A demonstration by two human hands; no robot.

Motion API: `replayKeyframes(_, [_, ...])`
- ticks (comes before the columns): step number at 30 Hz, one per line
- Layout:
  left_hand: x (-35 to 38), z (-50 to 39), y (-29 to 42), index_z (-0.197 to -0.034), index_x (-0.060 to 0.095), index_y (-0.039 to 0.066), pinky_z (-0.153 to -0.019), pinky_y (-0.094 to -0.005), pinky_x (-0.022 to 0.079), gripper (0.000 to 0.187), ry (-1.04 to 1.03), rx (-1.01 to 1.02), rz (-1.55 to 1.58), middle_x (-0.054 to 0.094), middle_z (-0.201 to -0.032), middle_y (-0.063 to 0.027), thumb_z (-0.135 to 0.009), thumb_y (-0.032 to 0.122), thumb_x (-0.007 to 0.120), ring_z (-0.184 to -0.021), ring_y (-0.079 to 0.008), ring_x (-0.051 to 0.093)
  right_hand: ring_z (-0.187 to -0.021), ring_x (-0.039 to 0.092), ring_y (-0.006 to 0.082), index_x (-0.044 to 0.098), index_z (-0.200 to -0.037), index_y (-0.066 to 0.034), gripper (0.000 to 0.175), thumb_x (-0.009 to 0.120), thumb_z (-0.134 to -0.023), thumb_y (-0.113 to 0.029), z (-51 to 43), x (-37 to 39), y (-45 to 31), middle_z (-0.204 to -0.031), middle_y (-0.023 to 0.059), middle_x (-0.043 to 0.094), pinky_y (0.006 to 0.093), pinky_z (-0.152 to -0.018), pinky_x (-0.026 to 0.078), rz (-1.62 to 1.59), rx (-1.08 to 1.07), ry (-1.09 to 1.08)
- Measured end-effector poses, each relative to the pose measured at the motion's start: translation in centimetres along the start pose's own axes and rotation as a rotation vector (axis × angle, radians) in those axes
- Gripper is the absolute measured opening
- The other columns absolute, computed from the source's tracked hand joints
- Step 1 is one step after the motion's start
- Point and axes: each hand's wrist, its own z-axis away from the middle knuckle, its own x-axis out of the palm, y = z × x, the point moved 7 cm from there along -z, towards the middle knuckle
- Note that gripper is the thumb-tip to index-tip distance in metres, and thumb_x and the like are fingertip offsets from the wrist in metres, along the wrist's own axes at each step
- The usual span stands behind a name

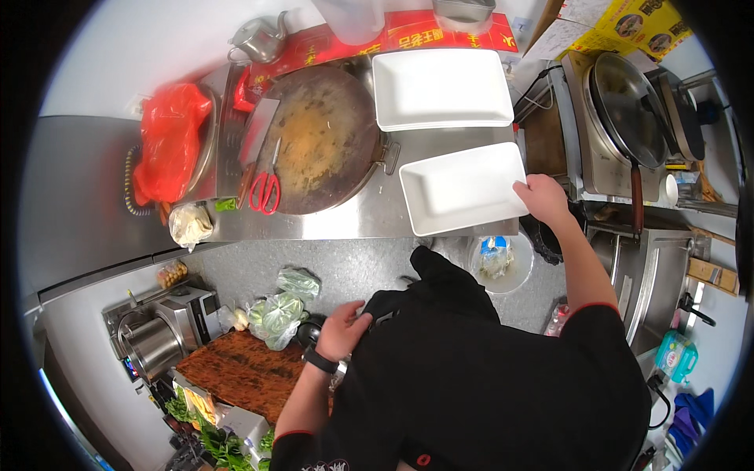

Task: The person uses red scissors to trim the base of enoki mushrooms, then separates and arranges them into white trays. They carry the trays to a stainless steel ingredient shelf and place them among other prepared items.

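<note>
My right hand [541, 197] grips the right end of a white rectangular tray [465, 188], thumb over the rim. The tray lies at an angle near the front edge of the stainless steel counter [330, 226], and its inside looks bare. Just behind it sits a stack of similar white trays [443, 88]. My left hand [343, 331], with a dark band on the wrist, hangs beside my black clothing; its thumb and fingers are apart and nothing shows in them. Left of the trays, a round chopping block [324, 135] bears red-handled scissors [266, 189] and a cleaver [259, 129].
A red plastic bag [171, 141] covers a container at left. A metal kettle [259, 40] stands at the back. On the right is a lidded pan [629, 112] with its handle jutting forward. A white bucket [521, 277] and bagged vegetables [277, 318] are lower down.
</note>
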Motion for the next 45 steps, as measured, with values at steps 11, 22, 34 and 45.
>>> replayKeyframes(11, [1.2,-14.2,18.3,-0.148,0.053,-0.005,-0.101,-0.0393,0.056,0.065,-0.145,0.283,-0.147,0.066,-0.138,-0.0220,-0.097,0.029,0.075,-0.118,-0.0301,0.070,-0.069,0.060,0.0329,0.059,-0.071,0.0012,0.021,0.074,-0.086,-0.001,11.1,-8.0,-1.1,-0.076,0.0139,0.061,0.0394,-0.061,0.050,-0.430,-0.270,0.524])
replayKeyframes(22, [18.3,-10.1,34.7,-0.126,0.068,-0.004,-0.088,-0.0354,0.056,0.031,-0.716,0.584,0.090,0.076,-0.112,-0.0094,-0.099,0.012,0.063,-0.101,-0.0174,0.071,-0.113,0.061,0.0201,0.068,-0.110,-0.0033,0.026,0.071,-0.084,-0.006,34.4,-8.1,6.0,-0.120,0.0110,0.066,0.0355,-0.094,0.049,-1.163,0.124,0.867])
replayKeyframes(34, [27.8,-3.1,40.2,-0.117,0.059,-0.004,-0.087,-0.0382,0.057,0.054,-0.469,0.830,-0.058,0.074,-0.109,-0.0175,-0.078,0.020,0.087,-0.097,-0.0277,0.073,-0.138,0.051,0.0240,0.031,-0.163,0.0007,0.087,0.068,-0.085,-0.015,43.9,-4.4,-1.0,-0.150,0.0117,0.053,0.0397,-0.118,0.039,-1.373,0.233,1.204])
replayKeyframes(45, [34.2,0.1,40.3,-0.151,0.035,-0.008,-0.103,-0.0427,0.053,0.093,-0.450,0.989,-0.235,0.058,-0.139,-0.0264,-0.075,0.011,0.085,-0.121,-0.0366,0.064,-0.138,0.049,0.0231,0.025,-0.163,0.0027,0.087,0.055,-0.082,0.001,46.0,-3.1,-4.0,-0.149,0.0142,0.049,0.0395,-0.118,0.038,-1.139,0.271,1.438])
